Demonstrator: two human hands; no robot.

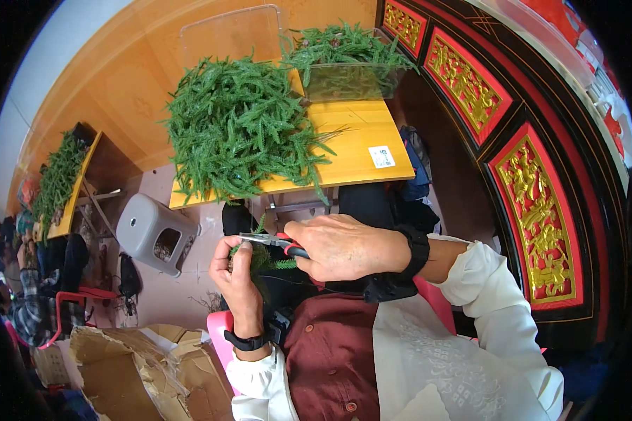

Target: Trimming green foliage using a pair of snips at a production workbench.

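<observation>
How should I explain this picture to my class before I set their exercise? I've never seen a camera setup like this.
There is no robot here, only a person's two bare hands. A wide, curved-view camera worn on the head looks down, so straight edges bend near the rim. Picture left is the person's left. The right hand holds pliers with red and black handles. The left hand pinches close to their tips, beside a green sprig; exactly what it grips is too small to tell. On the yellow table lie a big pile of green branches and a clear tub holding more.
</observation>
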